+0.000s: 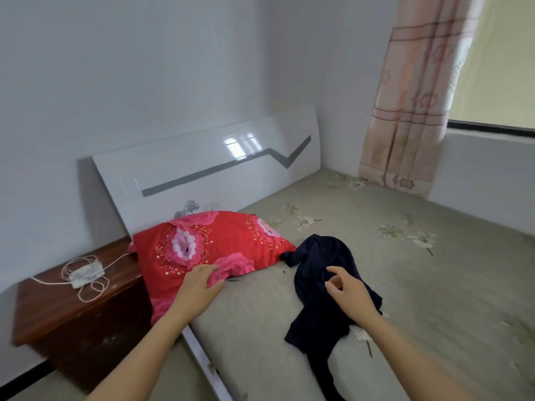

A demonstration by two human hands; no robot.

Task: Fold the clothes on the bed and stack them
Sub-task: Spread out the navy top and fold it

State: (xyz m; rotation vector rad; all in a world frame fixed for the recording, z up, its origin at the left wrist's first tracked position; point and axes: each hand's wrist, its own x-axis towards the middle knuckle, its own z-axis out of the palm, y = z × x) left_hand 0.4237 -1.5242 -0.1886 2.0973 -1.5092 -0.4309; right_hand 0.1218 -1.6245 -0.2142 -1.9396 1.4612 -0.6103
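A crumpled dark navy garment (318, 287) lies on the bed (419, 285), which has a grey-green sheet with a flower print. My right hand (348, 295) hovers just over the garment with loosely curled fingers and holds nothing. A red pillow (202, 247) with pink flowers rests against the headboard. My left hand (199, 287) lies on the pillow's near corner, its fingers curled round the fabric edge.
A glossy white headboard (202, 169) stands behind the pillow. A brown wooden nightstand (72, 311) at the left carries a white power strip (86, 274) with a coiled cord. A pink curtain (411, 96) hangs at the far right by the window.
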